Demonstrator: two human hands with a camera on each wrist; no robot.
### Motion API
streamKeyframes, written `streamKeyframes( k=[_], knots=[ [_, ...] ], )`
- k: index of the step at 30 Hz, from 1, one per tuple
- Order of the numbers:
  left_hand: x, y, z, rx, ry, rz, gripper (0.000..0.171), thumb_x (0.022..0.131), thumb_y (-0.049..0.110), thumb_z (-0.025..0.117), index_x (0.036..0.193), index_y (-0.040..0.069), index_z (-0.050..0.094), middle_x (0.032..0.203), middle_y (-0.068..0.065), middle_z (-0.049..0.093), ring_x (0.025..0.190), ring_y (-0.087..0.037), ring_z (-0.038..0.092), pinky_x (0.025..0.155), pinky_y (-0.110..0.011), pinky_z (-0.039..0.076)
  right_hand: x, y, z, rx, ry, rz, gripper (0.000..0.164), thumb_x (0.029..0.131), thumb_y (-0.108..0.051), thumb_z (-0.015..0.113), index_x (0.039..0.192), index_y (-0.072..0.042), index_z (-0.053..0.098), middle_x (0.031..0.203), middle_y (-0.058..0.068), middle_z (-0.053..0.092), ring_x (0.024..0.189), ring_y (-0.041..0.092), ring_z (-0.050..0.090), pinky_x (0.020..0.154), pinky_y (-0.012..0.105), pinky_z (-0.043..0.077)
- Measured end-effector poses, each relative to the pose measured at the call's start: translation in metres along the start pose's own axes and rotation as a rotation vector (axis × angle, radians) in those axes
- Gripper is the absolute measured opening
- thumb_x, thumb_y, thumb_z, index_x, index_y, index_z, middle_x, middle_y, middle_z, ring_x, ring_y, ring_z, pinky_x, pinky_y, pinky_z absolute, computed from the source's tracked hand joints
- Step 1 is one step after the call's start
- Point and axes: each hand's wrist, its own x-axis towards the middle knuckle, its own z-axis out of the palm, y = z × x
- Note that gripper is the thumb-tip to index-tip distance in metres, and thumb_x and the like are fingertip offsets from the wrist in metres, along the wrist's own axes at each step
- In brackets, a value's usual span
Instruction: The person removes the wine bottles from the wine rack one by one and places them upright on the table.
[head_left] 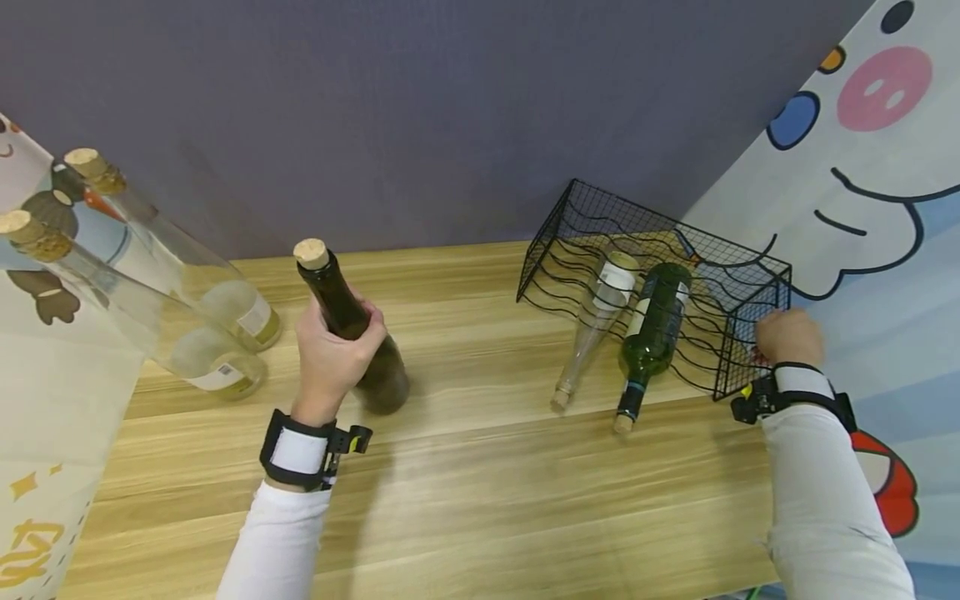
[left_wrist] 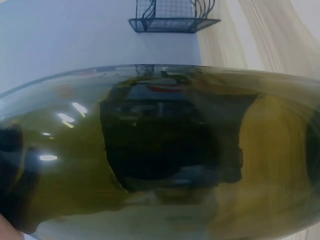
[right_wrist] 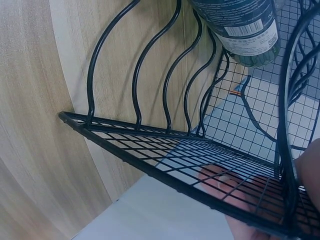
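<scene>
My left hand (head_left: 332, 354) grips a dark cork-stoppered wine bottle (head_left: 384, 379) around its neck and upper body, over the left part of the table. That bottle's olive-green glass fills most of the left wrist view. At the far right, my right hand (head_left: 790, 337) holds the end panel of a black wire bottle rack (head_left: 726, 354). In the right wrist view, fingers (right_wrist: 225, 187) show through its mesh. Inside the rack lie a clear bottle (head_left: 588, 337) and a green wine bottle (head_left: 654, 329), side by side, their corked necks pointing toward me.
Two clear corked bottles (head_left: 161, 325) (head_left: 225, 279) with white labels stand at the table's left side. A grey panel (head_left: 450, 125) rises behind the wooden table (head_left: 525, 500). Cartoon-printed sheets (head_left: 885, 250) border both sides.
</scene>
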Motion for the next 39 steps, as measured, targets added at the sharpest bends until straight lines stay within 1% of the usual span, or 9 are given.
streamKeyframes(
  k=[7, 13, 16, 21, 25, 28, 31, 34, 39],
  knots=[
    [0.000, -0.001, -0.021, 0.003, 0.061, 0.006, 0.020, 0.073, -0.009, 0.066, 0.090, -0.004, 0.056, 0.077, 0.008, 0.066, 0.067, -0.005, 0.063, 0.070, -0.020, 0.050, 0.003, 0.002, 0.002, -0.037, -0.008, 0.003, 0.048, 0.102, -0.019, 0.019, 0.086, 0.012, 0.052, 0.059, 0.015, 0.055, 0.061, 0.029, 0.056, 0.047, 0.029, 0.043],
    [0.001, -0.004, -0.038, -0.019, 0.121, 0.031, 0.018, 0.072, -0.012, 0.064, 0.088, -0.007, 0.057, 0.075, 0.008, 0.067, 0.065, -0.007, 0.064, 0.068, -0.021, 0.051, 0.004, 0.002, 0.002, -0.004, -0.030, 0.005, 0.049, 0.103, -0.019, 0.020, 0.084, 0.010, 0.054, 0.055, 0.010, 0.055, 0.054, 0.023, 0.055, 0.046, 0.029, 0.043],
    [0.001, -0.004, -0.045, -0.017, 0.147, 0.028, 0.018, 0.072, -0.014, 0.063, 0.087, -0.005, 0.058, 0.076, 0.008, 0.068, 0.065, -0.007, 0.064, 0.067, -0.021, 0.051, 0.004, 0.002, 0.001, 0.010, -0.031, 0.008, 0.050, 0.103, -0.019, 0.021, 0.082, 0.009, 0.055, 0.054, 0.008, 0.055, 0.052, 0.022, 0.054, 0.047, 0.030, 0.043],
    [0.002, -0.002, -0.055, -0.018, 0.204, 0.023, 0.021, 0.072, -0.016, 0.061, 0.087, 0.000, 0.059, 0.075, 0.005, 0.067, 0.064, -0.006, 0.064, 0.064, -0.021, 0.050, 0.005, 0.002, 0.001, 0.014, -0.022, 0.019, 0.050, 0.103, -0.020, 0.021, 0.082, 0.010, 0.055, 0.055, 0.010, 0.056, 0.055, 0.024, 0.055, 0.048, 0.031, 0.043],
    [0.003, 0.004, -0.061, -0.095, 0.253, 0.018, 0.024, 0.070, -0.018, 0.059, 0.083, 0.002, 0.060, 0.072, 0.001, 0.066, 0.063, -0.008, 0.064, 0.062, -0.021, 0.051, 0.005, 0.001, 0.001, 0.016, -0.018, 0.028, 0.050, 0.103, -0.020, 0.021, 0.085, 0.011, 0.056, 0.056, 0.011, 0.057, 0.055, 0.025, 0.056, 0.047, 0.030, 0.044],
    [0.003, 0.007, -0.068, -0.116, 0.291, 0.023, 0.026, 0.069, -0.018, 0.059, 0.080, 0.005, 0.061, 0.070, 0.001, 0.066, 0.062, -0.009, 0.063, 0.061, -0.021, 0.049, 0.005, 0.001, 0.000, 0.015, -0.016, 0.031, 0.050, 0.103, -0.020, 0.021, 0.087, 0.012, 0.055, 0.057, 0.012, 0.057, 0.057, 0.026, 0.056, 0.047, 0.031, 0.044],
    [0.004, 0.007, -0.077, -0.095, 0.329, 0.031, 0.027, 0.069, -0.016, 0.059, 0.079, 0.008, 0.061, 0.069, 0.002, 0.066, 0.062, -0.008, 0.062, 0.061, -0.021, 0.047, 0.005, 0.000, -0.001, -0.002, -0.016, 0.031, 0.048, 0.103, -0.020, 0.021, 0.090, 0.012, 0.054, 0.063, 0.016, 0.057, 0.065, 0.031, 0.057, 0.051, 0.033, 0.046],
    [0.004, 0.005, -0.087, -0.091, 0.365, 0.036, 0.026, 0.069, -0.015, 0.060, 0.079, 0.008, 0.061, 0.069, 0.002, 0.064, 0.062, -0.008, 0.062, 0.062, -0.021, 0.047, 0.004, 0.000, -0.002, -0.016, -0.012, 0.027, 0.047, 0.103, -0.020, 0.021, 0.090, 0.012, 0.053, 0.068, 0.019, 0.056, 0.071, 0.035, 0.057, 0.053, 0.034, 0.046],
    [0.005, 0.006, -0.101, -0.104, 0.425, 0.052, 0.021, 0.068, -0.015, 0.060, 0.078, 0.004, 0.060, 0.067, 0.001, 0.063, 0.059, -0.008, 0.062, 0.061, -0.019, 0.048, 0.004, 0.000, -0.002, -0.018, -0.005, 0.026, 0.048, 0.103, -0.019, 0.021, 0.087, 0.012, 0.054, 0.063, 0.017, 0.056, 0.067, 0.033, 0.058, 0.049, 0.032, 0.046]
  ],
)
